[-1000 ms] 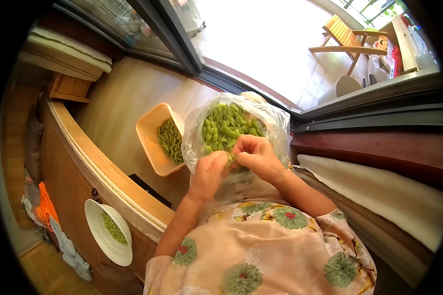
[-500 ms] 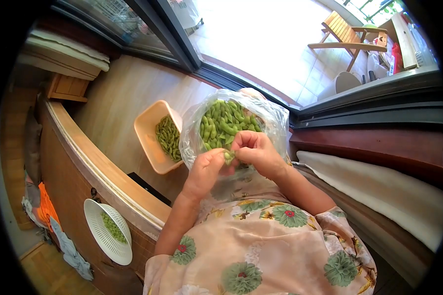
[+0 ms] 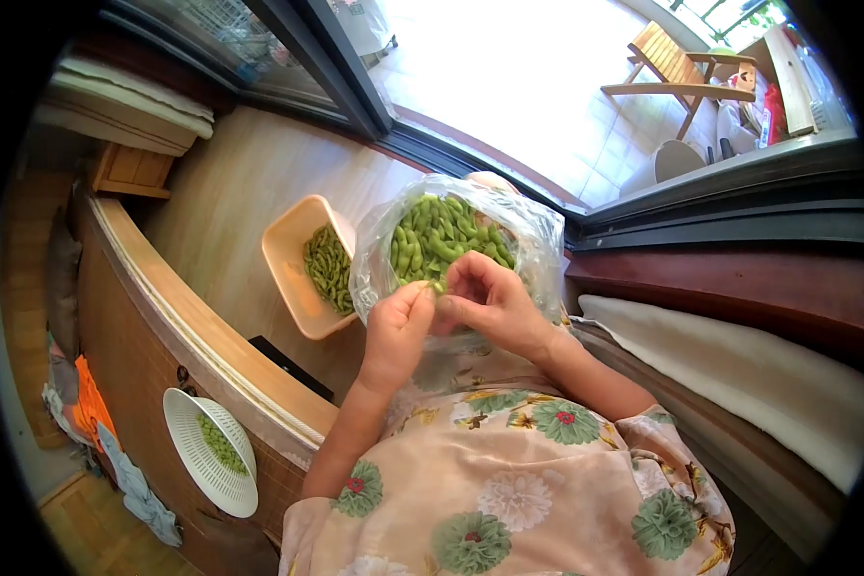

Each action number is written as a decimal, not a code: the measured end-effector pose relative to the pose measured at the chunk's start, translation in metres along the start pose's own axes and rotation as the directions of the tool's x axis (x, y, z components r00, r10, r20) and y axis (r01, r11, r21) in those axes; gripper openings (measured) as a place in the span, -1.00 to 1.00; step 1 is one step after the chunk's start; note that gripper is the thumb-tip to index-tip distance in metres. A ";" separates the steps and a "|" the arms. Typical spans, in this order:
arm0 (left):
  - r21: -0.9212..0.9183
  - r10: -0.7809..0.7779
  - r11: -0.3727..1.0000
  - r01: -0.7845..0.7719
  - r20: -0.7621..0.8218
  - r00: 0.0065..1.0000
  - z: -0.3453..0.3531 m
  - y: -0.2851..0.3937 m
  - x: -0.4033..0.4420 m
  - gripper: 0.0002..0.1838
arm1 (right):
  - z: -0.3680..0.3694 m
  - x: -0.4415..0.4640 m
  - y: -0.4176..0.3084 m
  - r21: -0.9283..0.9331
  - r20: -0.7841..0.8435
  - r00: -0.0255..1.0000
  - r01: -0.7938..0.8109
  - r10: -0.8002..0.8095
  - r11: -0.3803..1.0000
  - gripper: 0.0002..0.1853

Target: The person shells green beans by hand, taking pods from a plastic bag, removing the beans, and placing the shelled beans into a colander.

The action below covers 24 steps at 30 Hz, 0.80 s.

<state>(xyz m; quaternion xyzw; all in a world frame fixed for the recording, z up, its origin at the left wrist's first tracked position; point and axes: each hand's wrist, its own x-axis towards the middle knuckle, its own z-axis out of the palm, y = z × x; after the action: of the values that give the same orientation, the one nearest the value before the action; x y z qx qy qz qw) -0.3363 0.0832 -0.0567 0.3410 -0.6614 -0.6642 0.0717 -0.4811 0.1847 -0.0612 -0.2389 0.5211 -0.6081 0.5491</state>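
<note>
Both hands meet over the near edge of a clear plastic bag full of green bean pods. My left hand pinches a small green pod between thumb and fingertips. My right hand is at the pod's right side with its fingers curled and its thumb close to the pod; whether it grips anything is hidden. Left of the bag, an orange-beige bin holds darker green pods. A white slotted basket with light green beans stands at the lower left.
A curved wooden bench runs along the left. Beyond the dark sliding-door frame stands a wooden folding chair. A ledge with a white cushion is on the right, and orange cloth lies at the far left.
The hands have shifted slightly over the bag. The pod has tilted and less of it shows between the fingers. My right hand's thumb and fingers have parted somewhat.
</note>
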 end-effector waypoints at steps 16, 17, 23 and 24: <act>-0.342 -0.094 0.932 0.124 0.101 0.990 0.000 0.018 -0.003 -0.74 | -0.003 0.000 -0.004 0.198 -0.001 0.998 -0.057 0.059 0.978 -0.85; -0.330 -0.067 0.939 0.096 0.099 0.993 0.002 0.016 -0.003 -0.72 | -0.004 0.000 -0.004 0.176 -0.013 0.998 -0.056 0.059 0.983 -0.85; -0.133 -0.038 0.990 0.046 0.066 0.997 0.000 0.014 -0.002 -0.72 | -0.003 0.002 0.000 0.172 -0.039 0.997 -0.066 0.074 0.983 -0.86; -0.105 -0.030 0.994 0.036 0.056 0.998 0.001 0.014 -0.002 -0.72 | -0.001 0.001 -0.003 0.178 -0.048 0.995 -0.074 0.084 0.981 -0.86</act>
<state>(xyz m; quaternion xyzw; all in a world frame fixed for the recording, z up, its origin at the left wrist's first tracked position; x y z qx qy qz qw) -0.3405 0.0832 -0.0429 0.3297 -0.6211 -0.7084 0.0607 -0.4838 0.1837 -0.0597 -0.1516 0.4895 -0.6360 0.5771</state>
